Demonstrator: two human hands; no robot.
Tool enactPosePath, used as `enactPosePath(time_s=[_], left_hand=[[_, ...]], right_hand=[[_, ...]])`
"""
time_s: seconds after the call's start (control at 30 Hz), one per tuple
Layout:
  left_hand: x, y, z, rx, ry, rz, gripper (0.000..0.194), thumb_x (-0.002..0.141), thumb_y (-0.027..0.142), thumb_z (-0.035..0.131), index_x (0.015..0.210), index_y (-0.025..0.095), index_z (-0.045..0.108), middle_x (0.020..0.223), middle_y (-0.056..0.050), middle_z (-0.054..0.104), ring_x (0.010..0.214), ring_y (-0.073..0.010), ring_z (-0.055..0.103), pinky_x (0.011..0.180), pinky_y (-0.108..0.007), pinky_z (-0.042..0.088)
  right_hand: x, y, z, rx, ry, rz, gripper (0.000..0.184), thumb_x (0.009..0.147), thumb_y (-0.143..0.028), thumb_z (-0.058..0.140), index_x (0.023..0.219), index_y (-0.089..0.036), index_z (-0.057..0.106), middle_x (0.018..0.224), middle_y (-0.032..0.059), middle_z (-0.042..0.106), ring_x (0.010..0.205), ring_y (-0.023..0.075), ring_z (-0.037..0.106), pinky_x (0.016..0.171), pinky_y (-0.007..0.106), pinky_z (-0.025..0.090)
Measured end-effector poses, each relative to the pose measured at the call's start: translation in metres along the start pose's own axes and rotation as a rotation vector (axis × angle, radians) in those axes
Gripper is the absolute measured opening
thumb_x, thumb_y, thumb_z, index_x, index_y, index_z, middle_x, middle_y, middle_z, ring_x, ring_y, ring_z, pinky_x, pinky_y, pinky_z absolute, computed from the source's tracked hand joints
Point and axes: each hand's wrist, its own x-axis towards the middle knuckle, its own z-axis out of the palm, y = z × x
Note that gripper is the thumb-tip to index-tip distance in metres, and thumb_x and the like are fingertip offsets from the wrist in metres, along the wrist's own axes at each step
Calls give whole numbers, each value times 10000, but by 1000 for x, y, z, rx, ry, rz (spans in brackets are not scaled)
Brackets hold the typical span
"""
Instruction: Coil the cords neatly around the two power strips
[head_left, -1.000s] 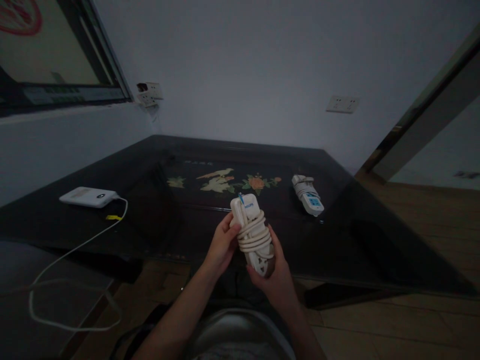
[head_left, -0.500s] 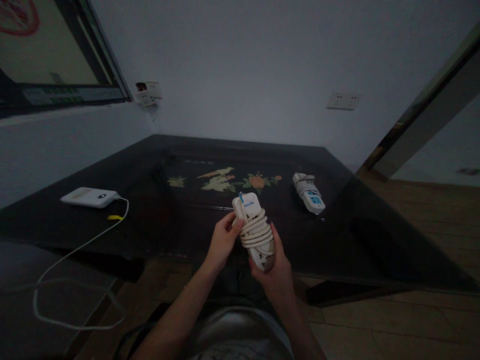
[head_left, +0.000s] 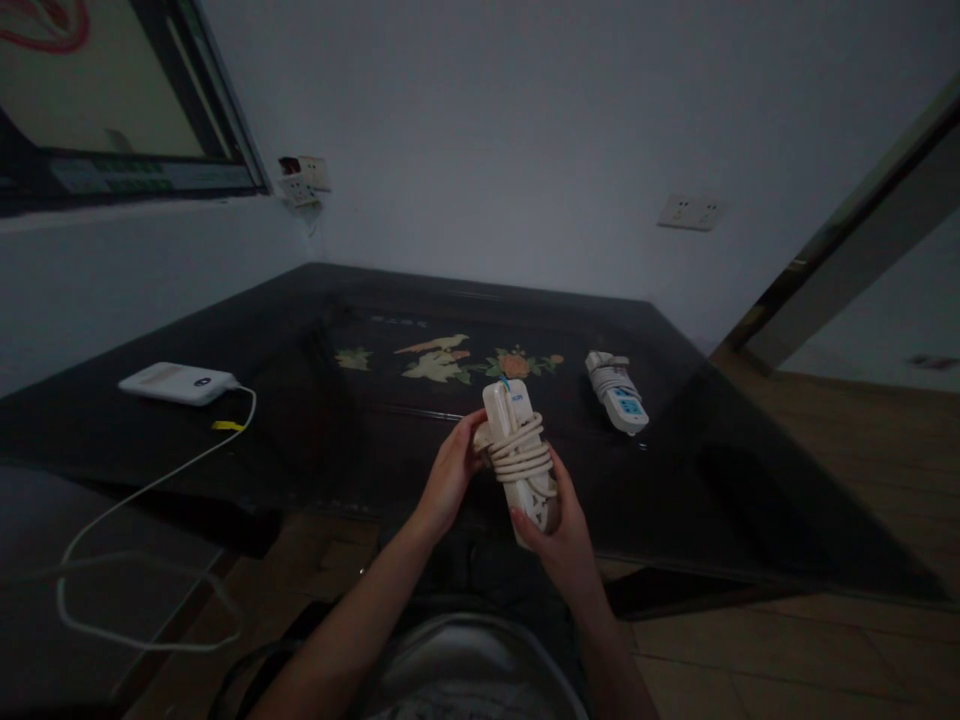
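Observation:
A white power strip [head_left: 534,507] with its cord [head_left: 521,455] wound round its middle is held tilted above the front part of the dark table. My right hand [head_left: 561,530] wraps the lower end, thumb across the front near the sockets. On the other side, my left hand [head_left: 452,475] is closed at the wound cord, gripping a pale lump that looks like the plug [head_left: 484,440]; its fingertips are partly hidden. Blue lettering and a small blue tie show at the strip's upper end. A second power strip [head_left: 624,408], with blue socket faces and wrapped cord, lies to the right.
The dark glossy table [head_left: 360,430] bears a bird-and-flower picture. On its left lies a white device [head_left: 176,383] whose white cable [head_left: 161,480] hangs over the front edge, beside a yellow scrap [head_left: 227,425]. Wall sockets [head_left: 690,212] are on the wall behind.
The power strip has turned more side-on and moved slightly right. My left thumb has left its front face, and the left hand now grips at its left side, where the plug-like lump shows.

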Motion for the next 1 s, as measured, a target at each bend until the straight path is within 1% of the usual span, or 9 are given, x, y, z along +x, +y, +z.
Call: enactPosePath(time_s=[0.17,0.3,0.4,0.5,0.63,0.73,0.8,0.87,1.0], left_hand=[[8,-1,3,111,-1,50,451,830,516,575,1125,182,637,1199,-79,646,1170,-261,545,964,-343,430],[27,-4,11,223,-90,24,426,789,470,644,1115,195,643,1190,-72,650,1157,-248,549,1002,-344,396],[55,-13,23,290,-190,-11,391,777,431,663,1083,188,656,1144,-76,669,1078,-241,584,977,-357,411],[90,-26,39,308,-247,-25,351,769,402,672,1025,162,673,1035,-86,698,990,-237,611,935,-368,430],[131,-48,58,357,-273,-27,296,789,373,648,943,123,687,948,-95,706,941,-238,617,921,-375,428],[152,-62,65,413,-263,-17,255,831,348,612,913,117,682,947,-94,700,992,-238,599,969,-383,400],[163,-70,68,452,-263,-18,252,870,343,575,937,116,664,980,-89,684,1008,-225,596,968,-401,414],[172,-76,70,494,-266,-28,271,896,345,552,1030,122,628,1061,-86,648,1005,-214,600,921,-426,462],[186,-85,76,585,-253,-64,340,900,347,553,1177,149,556,1178,-90,585,1009,-221,599,847,-428,518]], right_hand=[[2,1,-2,-29,10,4,779,731,-245,679,1422,-171,328,1394,145,497,1263,250,501,1023,402,446],[16,3,-7,-54,84,22,808,712,-257,692,1423,-173,318,1374,145,513,1245,245,517,1003,399,460],[36,11,-17,-62,145,23,829,683,-285,723,1412,-176,342,1366,153,514,1235,258,521,1013,445,441],[60,24,-30,-53,171,43,879,640,-312,755,1406,-174,346,1359,166,517,1204,265,545,1018,491,419],[90,42,-53,-164,133,-2,938,619,-326,759,1424,-168,304,1293,166,577,1129,254,602,952,481,472],[108,52,-69,-287,151,-32,873,634,-320,735,1400,-157,349,1251,156,609,1108,256,614,948,484,468],[117,55,-76,-360,155,-27,811,664,-324,708,1380,-125,384,1234,168,617,1117,264,607,968,481,447],[123,56,-80,-446,153,-20,765,706,-339,672,1374,-91,395,1245,186,606,1146,270,587,987,467,429],[128,52,-80,-630,153,18,753,774,-369,618,1413,-82,341,1281,194,579,1189,277,553,990,446,420]])
